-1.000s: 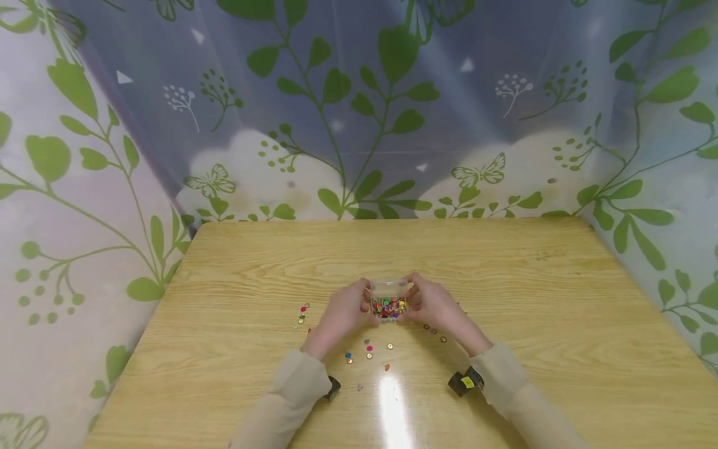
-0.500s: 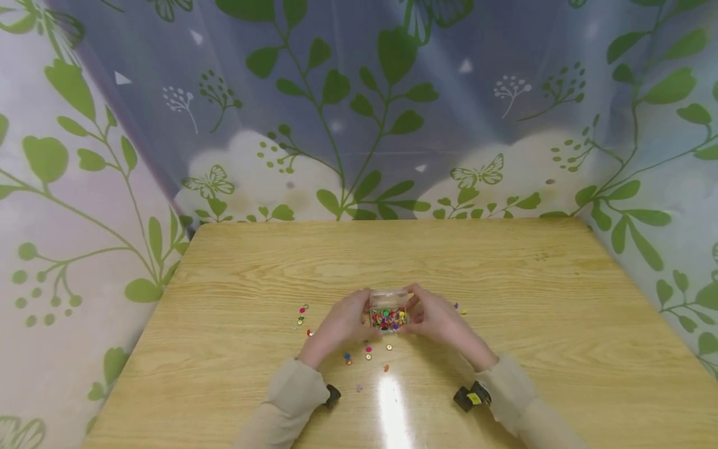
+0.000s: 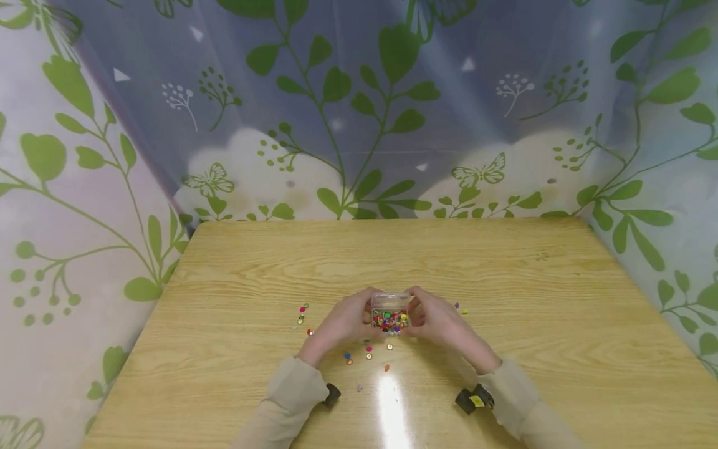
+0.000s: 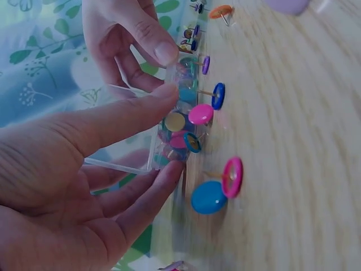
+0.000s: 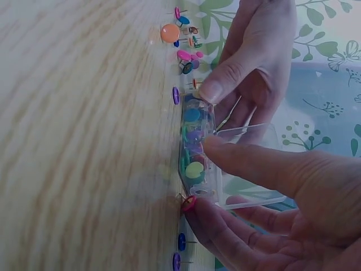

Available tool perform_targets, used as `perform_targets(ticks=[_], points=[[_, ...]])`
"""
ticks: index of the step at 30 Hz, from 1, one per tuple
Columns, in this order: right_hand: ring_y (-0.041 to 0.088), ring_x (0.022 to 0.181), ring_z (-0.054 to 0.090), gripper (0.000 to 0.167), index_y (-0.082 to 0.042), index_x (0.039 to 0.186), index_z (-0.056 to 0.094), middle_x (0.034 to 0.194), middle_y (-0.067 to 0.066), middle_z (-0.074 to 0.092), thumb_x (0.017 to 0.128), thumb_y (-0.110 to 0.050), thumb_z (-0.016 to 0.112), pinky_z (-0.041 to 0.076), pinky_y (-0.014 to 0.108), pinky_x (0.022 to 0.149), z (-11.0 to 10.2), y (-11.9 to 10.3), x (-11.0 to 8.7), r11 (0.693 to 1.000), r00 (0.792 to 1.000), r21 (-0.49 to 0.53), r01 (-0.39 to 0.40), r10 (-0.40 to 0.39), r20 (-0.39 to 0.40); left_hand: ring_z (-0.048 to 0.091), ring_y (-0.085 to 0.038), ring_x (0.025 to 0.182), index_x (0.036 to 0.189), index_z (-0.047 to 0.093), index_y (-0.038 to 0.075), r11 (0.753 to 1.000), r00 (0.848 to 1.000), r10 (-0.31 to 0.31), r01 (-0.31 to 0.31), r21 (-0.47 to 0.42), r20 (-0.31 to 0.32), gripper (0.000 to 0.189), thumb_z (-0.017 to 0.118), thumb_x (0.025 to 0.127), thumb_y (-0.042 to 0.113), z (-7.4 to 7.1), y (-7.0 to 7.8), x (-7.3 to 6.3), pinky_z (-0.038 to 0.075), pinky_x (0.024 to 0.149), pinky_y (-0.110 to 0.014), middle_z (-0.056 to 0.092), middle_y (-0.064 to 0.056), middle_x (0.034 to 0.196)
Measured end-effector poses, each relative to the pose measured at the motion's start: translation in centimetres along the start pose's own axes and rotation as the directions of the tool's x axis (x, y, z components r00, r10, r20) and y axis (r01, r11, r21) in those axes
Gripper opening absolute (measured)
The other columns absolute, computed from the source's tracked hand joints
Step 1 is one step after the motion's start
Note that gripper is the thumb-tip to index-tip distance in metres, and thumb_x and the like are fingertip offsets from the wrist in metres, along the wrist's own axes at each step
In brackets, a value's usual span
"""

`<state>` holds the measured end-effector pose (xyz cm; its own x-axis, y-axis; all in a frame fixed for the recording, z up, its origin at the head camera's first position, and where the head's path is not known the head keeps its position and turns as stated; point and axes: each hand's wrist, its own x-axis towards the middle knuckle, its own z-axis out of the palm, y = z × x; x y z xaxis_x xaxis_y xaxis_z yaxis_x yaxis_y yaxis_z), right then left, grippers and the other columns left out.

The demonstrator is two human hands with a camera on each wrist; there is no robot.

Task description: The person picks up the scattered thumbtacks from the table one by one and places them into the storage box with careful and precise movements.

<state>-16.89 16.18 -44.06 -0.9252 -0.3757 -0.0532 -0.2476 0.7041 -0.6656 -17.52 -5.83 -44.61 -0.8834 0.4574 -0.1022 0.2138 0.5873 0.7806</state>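
Gripping a clear plastic box (image 3: 391,301) from both sides, the left hand (image 3: 348,319) and the right hand (image 3: 440,316) keep thumbs and bent fingers against it, just below the middle of the head view. Its lid stands raised, and colourful thumbtacks (image 3: 388,320) lie inside. Loose tacks (image 3: 369,357) dot the wooden table (image 3: 280,255) at lower centre, with others beyond either hand. In the left wrist view, a blue tack (image 4: 208,197) sits low in the frame, beside a pink tack (image 4: 239,178).
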Motion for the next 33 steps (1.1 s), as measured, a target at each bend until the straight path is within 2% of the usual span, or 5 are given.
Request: perform_targets(ticks=[10, 15, 22, 27, 33], points=[[0.027, 0.088, 0.071, 0.062, 0.000, 0.133, 0.054, 0.112, 0.019, 0.068, 0.081, -0.016, 0.085, 0.061, 0.035, 0.073, -1.0, 0.4, -0.1, 0.998, 0.998, 0.014, 0.063, -0.064, 0.025, 0.065, -0.019, 0.095, 0.127, 0.061, 0.011, 1.000, 1.000, -0.020, 0.020, 0.004, 0.011, 0.060, 0.090, 0.075, 0.015, 0.0, -0.3, 0.1, 0.057, 0.080, -0.033, 0.069, -0.009, 0.115], [0.029, 0.092, 0.069, 0.043, 0.000, 0.130, 0.060, 0.116, 0.020, 0.068, 0.093, -0.014, 0.074, 0.060, 0.042, 0.078, -3.6, 0.9, -0.4, 0.995, 0.993, -0.053, 0.089, -0.093, -0.074, 0.065, -0.020, 0.097, 0.127, 0.061, 0.011, 1.000, 0.999, -0.029, 0.029, 0.004, 0.015, 0.060, 0.091, 0.075, 0.015, -0.1, -0.2, 0.1, 0.057, 0.084, -0.034, 0.067, -0.009, 0.116], [0.022, 0.080, 0.068, 0.015, -0.004, 0.106, 0.073, 0.098, 0.010, 0.072, 0.091, -0.006, 0.073, 0.057, 0.039, 0.069, -6.2, 3.0, -1.1, 0.967, 0.979, -0.255, -0.002, -0.050, -0.196, 0.066, -0.024, 0.103, 0.129, 0.060, 0.011, 0.999, 0.998, -0.051, 0.052, -0.015, 0.025, 0.062, 0.090, 0.076, 0.015, -0.2, -0.3, 0.0, 0.057, 0.089, -0.036, 0.066, -0.010, 0.119], [0.018, 0.072, 0.065, 0.008, -0.006, 0.095, 0.076, 0.087, 0.004, 0.072, 0.087, -0.005, 0.077, 0.055, 0.038, 0.066, -6.4, 4.2, -1.2, 0.938, 0.985, -0.345, -0.023, -0.038, -0.169, 0.067, -0.028, 0.108, 0.130, 0.060, 0.013, 0.998, 0.998, -0.052, 0.053, -0.017, 0.033, 0.062, 0.090, 0.076, 0.017, -0.2, -0.6, 0.0, 0.057, 0.091, -0.039, 0.065, -0.011, 0.122], [0.020, 0.077, 0.069, 0.011, -0.008, 0.095, 0.076, 0.089, 0.005, 0.075, 0.085, -0.004, 0.078, 0.057, 0.044, 0.075, -6.0, 5.0, -1.0, 0.938, 0.996, -0.343, -0.046, 0.018, -0.086, 0.067, -0.028, 0.108, 0.134, 0.057, 0.010, 0.998, 0.998, -0.049, 0.050, -0.026, 0.041, 0.067, 0.090, 0.076, 0.016, -0.1, -0.4, 0.1, 0.058, 0.091, -0.037, 0.065, -0.013, 0.122]])
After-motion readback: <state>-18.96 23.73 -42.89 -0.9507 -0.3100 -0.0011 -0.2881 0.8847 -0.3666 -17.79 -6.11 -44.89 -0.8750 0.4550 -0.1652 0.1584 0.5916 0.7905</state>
